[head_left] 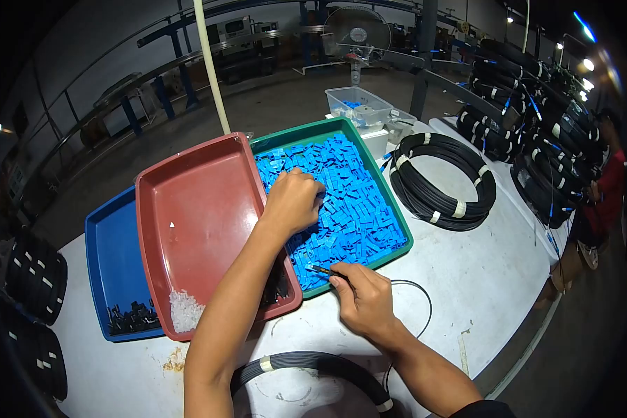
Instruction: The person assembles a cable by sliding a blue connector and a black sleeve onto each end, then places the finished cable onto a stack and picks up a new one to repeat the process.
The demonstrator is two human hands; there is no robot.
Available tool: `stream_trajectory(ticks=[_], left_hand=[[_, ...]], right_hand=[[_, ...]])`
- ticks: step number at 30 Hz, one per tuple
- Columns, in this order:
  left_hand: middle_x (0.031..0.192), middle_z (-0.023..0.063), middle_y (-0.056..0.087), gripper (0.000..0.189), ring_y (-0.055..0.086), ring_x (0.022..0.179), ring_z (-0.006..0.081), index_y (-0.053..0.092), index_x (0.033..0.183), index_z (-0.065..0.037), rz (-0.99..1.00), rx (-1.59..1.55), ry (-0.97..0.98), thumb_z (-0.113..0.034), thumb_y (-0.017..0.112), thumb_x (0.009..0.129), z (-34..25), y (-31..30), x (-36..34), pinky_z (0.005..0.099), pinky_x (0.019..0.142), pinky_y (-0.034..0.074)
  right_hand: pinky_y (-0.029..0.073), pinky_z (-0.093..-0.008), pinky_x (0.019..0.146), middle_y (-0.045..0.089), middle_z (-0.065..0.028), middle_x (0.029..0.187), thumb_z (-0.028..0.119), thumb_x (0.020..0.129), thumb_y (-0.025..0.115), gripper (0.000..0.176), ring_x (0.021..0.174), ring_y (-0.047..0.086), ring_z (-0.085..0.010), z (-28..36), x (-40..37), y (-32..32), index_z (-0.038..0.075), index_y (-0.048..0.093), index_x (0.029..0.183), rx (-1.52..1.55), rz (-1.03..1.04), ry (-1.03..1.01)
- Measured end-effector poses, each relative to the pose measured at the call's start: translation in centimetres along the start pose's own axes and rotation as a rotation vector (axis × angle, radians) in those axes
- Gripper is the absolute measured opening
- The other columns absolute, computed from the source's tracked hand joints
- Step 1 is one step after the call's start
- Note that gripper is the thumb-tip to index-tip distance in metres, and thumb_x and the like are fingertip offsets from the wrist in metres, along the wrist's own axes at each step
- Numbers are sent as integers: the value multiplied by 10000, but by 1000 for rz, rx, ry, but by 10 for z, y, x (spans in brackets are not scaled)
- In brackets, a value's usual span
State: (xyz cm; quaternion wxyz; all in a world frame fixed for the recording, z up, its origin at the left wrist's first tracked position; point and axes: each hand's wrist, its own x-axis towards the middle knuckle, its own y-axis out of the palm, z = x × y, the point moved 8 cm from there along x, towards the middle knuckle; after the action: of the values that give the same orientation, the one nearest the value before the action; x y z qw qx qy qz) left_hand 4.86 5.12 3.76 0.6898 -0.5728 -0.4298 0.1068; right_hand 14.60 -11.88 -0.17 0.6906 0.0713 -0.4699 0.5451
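The right hand (364, 295) pinched the cable (323, 269) near its tip, seemingly aiding control. The left hand (292, 202) lay over blue pieces (352, 202), grip unclear.

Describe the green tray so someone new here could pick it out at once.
On the white table, start at the red tray, the middle one of three. The green tray sits to its right, partly overlapped by it, with the left hand over it. Unlike the red tray and the blue tray, it is spread with small, bright blue pieces.
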Motion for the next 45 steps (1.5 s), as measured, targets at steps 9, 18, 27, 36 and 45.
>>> stream_trajectory(ticks=[9, 18, 27, 36, 45], left_hand=[[949, 137, 692, 265, 638, 878, 316, 729, 1128, -68, -270, -301, -34, -110, 686, 869, -4, -52, -33, 426, 801, 504], [990, 52, 718, 185, 643, 870, 91, 654, 1048, -31, -241, -800, -377, -95, 727, 892, -11, -120, -174, 271, 759, 474], [964, 87, 732, 166, 688, 885, 130, 673, 990, 8, -441, -975, -447, 3, 760, 849, -32, -127, -278, 281, 823, 540], [961, 133, 768, 153, 728, 820, 192, 796, 950, -20, -432, -771, -413, 19, 747, 810, -51, -117, -292, 287, 747, 566], [940, 141, 761, 176, 726, 827, 199, 788, 936, 8, -261, -916, -385, -10, 828, 766, -67, -110, -288, 296, 727, 570]], right_hand=[[539, -416, 655, 694, -151, 848, 29, 864, 697, 125, 740, 684, -340, 7, 1, -2, 0, 669, 983, 2, 9, -5], [540, -395, 681, 716, -186, 877, 77, 892, 683, 137, 746, 696, -327, 15, -3, 10, -6, 704, 1000, 201, 125, 74], [558, -379, 732, 733, -162, 928, 91, 890, 695, 161, 799, 710, -322, 71, -19, 30, 13, 700, 1031, 285, 379, -128], [552, -363, 693, 732, -144, 911, 62, 884, 717, 147, 762, 703, -297, 103, -30, 35, 14, 707, 1022, 328, 558, -162], [546, -392, 663, 691, -139, 850, -2, 810, 710, 319, 741, 682, -324, 115, -42, 39, 46, 676, 1124, 372, 574, -335]])
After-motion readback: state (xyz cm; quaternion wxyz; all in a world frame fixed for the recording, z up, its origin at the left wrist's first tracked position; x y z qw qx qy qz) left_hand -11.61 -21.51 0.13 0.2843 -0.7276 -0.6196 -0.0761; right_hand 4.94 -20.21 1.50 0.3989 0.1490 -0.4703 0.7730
